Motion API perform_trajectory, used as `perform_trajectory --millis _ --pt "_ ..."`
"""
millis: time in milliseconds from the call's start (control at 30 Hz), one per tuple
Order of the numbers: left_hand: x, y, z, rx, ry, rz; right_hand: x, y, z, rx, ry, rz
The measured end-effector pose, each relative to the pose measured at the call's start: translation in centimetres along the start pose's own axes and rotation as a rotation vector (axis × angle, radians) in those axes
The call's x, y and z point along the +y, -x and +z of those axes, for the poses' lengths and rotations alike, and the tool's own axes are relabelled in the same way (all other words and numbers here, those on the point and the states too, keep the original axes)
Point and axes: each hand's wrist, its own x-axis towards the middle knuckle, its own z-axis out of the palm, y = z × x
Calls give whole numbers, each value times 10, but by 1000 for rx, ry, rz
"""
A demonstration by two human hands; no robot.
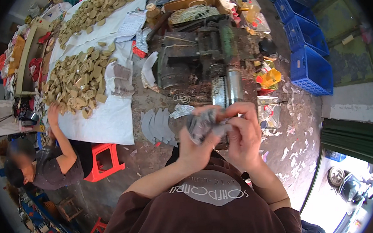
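Grey and shiny in patches, a blurred bundle (199,126) sits in the person's hands, just in front of a metal cylinder (235,85) on a dark, grimy machine (191,55). The left hand (194,151) is closed around the bundle from the near side, thumb laid along it. The right hand (245,138) has its fingers curled in at the bundle's right edge, only slightly parted; blur hides whether they pinch it.

The bundle looks wrinkled or layered, its outline uneven. I cannot tell which way it points or how its long axis lies, nor make out any label on it.

Pale lettering runs across a grey oval on the brown shirt (218,219), upside down in this view. A white sheet (132,23) carries rows of marks too small to read.

Thin grey crescents (157,125) overlap left of the hands, their long axes running roughly away from the person. A shiny silvery piece (181,111) lies between them and the bundle. Farther left, smooth tan blocks (80,79), some rounded and some angular, are heaped on white cloth (114,126), and a co-worker's hand (53,114) touches the heap's near edge. Blue plastic crates (311,71) stand to the right.
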Motion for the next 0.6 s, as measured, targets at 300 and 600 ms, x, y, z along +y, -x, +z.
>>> perform_trajectory --millis 300,600 --pt "-19 -18 -42 -374 -865 -123 68 -21 -103 -500 509 402" --pt "-20 -21 -21 -409 -845 -153 65 -16 -61 -252 335 264"
